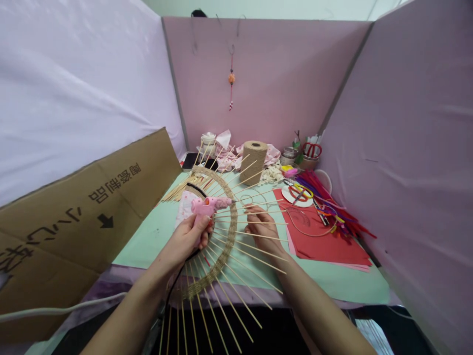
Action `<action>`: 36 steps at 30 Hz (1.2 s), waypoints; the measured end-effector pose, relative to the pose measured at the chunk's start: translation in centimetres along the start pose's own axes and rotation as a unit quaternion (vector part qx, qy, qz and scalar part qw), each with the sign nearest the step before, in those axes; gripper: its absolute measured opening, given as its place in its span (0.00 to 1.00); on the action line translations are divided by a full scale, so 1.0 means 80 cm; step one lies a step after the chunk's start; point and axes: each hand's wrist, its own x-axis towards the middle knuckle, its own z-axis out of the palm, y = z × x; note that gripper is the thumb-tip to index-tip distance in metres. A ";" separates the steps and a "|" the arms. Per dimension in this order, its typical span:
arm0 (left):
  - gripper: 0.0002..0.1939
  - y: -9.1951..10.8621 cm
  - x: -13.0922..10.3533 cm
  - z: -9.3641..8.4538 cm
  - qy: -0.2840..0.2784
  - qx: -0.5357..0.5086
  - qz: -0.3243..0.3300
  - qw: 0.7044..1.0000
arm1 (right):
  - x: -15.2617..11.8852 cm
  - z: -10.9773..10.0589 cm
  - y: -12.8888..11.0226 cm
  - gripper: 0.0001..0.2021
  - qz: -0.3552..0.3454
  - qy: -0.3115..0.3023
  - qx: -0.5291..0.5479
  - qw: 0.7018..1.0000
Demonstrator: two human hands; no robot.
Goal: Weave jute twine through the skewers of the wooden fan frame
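Observation:
My left hand is wrapped round the grip of a pink glue gun, whose nozzle points right at a woven twine ring. Thin wooden sticks radiate through this ring, some jutting past the table's front edge. Just right of the ring, among the stick ends, my right hand has its fingers curled in a pinch. A thin cord loops from near those fingertips over the red sheets; the exact grip is partly hidden. Below the glue gun runs its black cable.
A twine spool stands at the back. Red sheets, scissors and coloured pipe cleaners lie on the right. Loose sticks lie at the back left. A cardboard panel borders the left, and fabric walls enclose the table.

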 end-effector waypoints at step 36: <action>0.23 -0.005 0.006 -0.001 0.001 0.001 0.001 1.000 | -0.003 0.002 -0.005 0.09 0.004 0.003 -0.019 1.000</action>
